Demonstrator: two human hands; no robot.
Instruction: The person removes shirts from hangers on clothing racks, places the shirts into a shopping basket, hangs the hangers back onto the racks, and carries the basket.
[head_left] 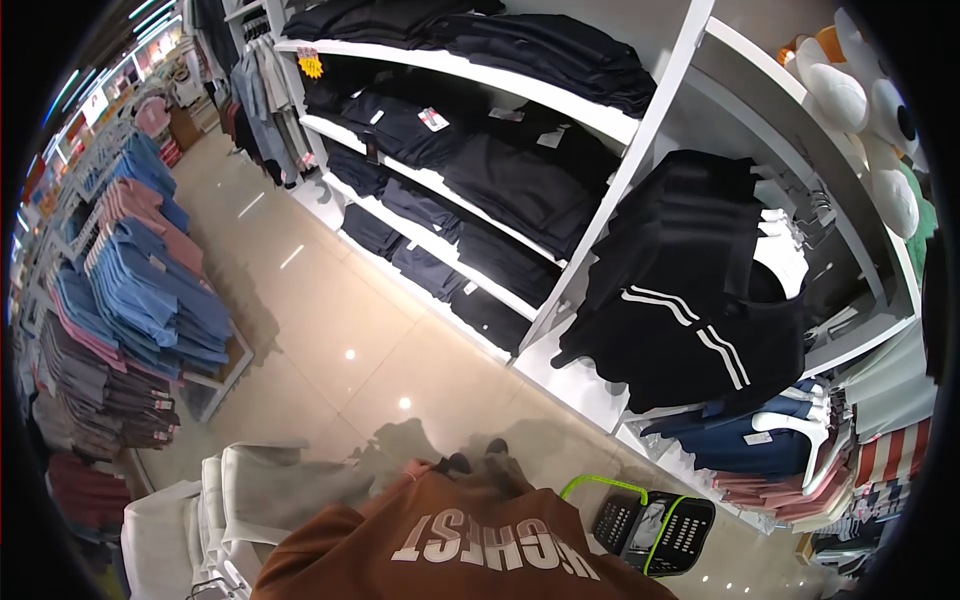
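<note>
Brown sweatshirt (465, 535) beside indistinct left grip (417, 468)

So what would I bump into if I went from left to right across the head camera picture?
Light blue shirts → a yellow star-shaped tag → a black basket with green edges → puffy white things that look like soft toys.

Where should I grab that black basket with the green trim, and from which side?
Probably by the green loop of the basket, coming from above on the side nearest the brown top. It arches out past the black body there, with open space inside for fingers.
</note>
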